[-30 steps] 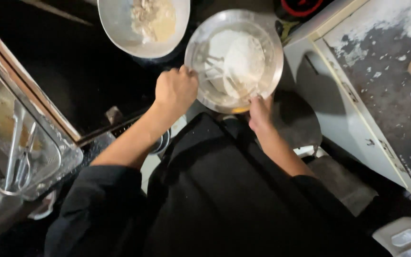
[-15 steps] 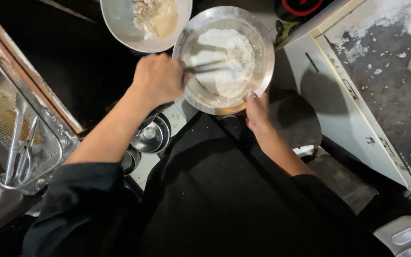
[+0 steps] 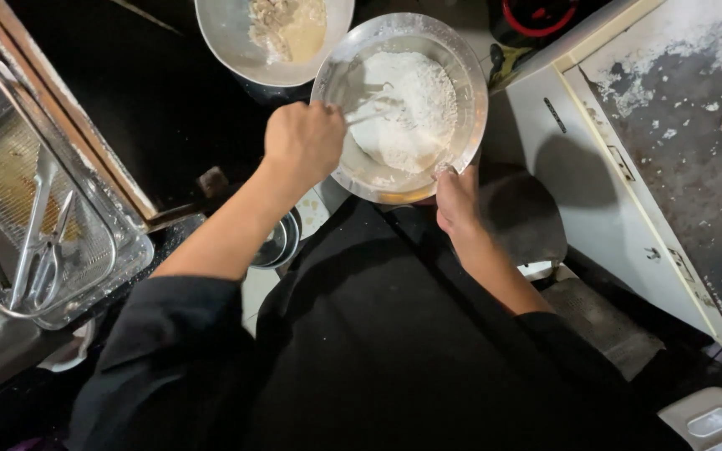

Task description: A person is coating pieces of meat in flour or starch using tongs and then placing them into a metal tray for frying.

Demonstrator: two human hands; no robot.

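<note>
I see the left hand point(image 3: 302, 140) closed in a fist around the handle of a whisk point(image 3: 373, 107), whose wires reach into the white flour point(image 3: 407, 108) inside the steel mixing bowl point(image 3: 353, 167). The right hand point(image 3: 457, 200) pinches the near rim of this bowl, with the thumb on the edge. The bowl stands at the near edge of the dark counter point(image 3: 152, 92), just beside a second bowl point(image 3: 227, 33) that holds a pale crumbly mixture. At the left edge a wire basket point(image 3: 94, 250) contains metal tongs point(image 3: 39, 242). To the right is a white cabinet point(image 3: 595, 192) with its top dusted in flour.
</note>
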